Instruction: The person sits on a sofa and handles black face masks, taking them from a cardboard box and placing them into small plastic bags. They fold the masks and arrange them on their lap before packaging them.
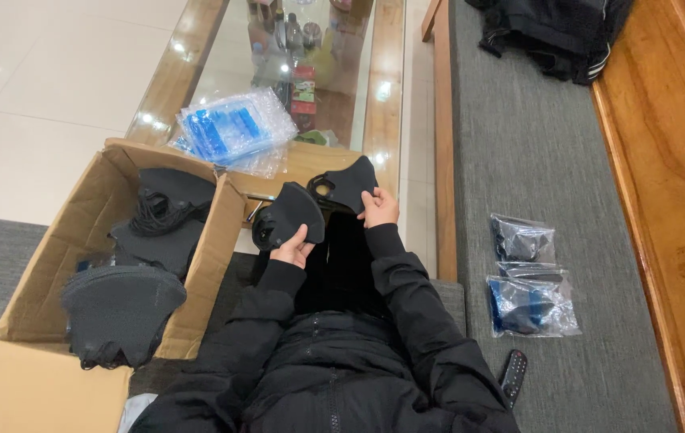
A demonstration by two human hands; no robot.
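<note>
My left hand [294,247] grips the lower edge of a black face mask [290,212], spread open in front of my chest. My right hand [380,208] pinches the other side of the same mask [346,186], which stands higher. Both arms are in black jacket sleeves. An open cardboard box [46,297] at my left holds several more black masks [122,309] and tangled straps.
A stack of clear plastic bags with blue print [234,128] lies on the glass coffee table [374,96]. Two bagged masks [528,277] and a black remote [513,375] rest on the grey bench cushion at right. Dark clothing [555,32] sits at its far end.
</note>
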